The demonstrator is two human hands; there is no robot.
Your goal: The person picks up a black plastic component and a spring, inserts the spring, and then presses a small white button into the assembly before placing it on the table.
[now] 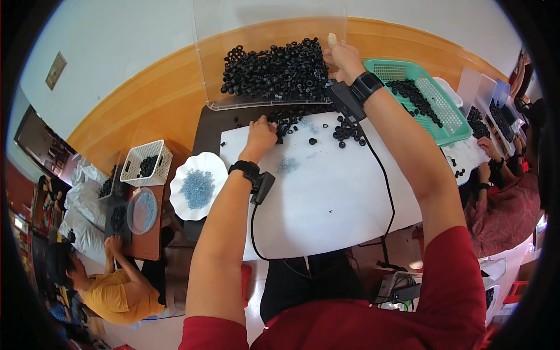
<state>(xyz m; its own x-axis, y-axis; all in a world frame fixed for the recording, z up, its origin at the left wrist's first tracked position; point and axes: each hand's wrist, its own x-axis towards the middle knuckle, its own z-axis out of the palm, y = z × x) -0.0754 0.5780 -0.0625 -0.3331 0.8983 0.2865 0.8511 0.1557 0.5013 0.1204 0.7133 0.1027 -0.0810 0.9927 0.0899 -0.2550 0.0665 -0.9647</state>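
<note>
A clear plastic bin [211, 105] at the far side of my table holds a heap of small black ring-like parts [274, 70]. My right hand [344, 61] is closed at the bin's right side wall, with a pale cover on one fingertip. My left hand [261, 135] reaches to loose black parts [286, 123] in front of the bin, its fingers bent and somewhat apart; the tips are partly hidden. More black parts [348, 133] lie in a cluster on the white sheet [338, 198], near scattered small clear bluish pieces [287, 166].
A white scalloped dish [217, 169] of bluish pieces sits at the left. A green basket [452, 125] with black parts stands at the right. Dark cables [389, 192] run from devices on both wrists. Co-workers sit left, in yellow [119, 294], and right, in patterned red [507, 210].
</note>
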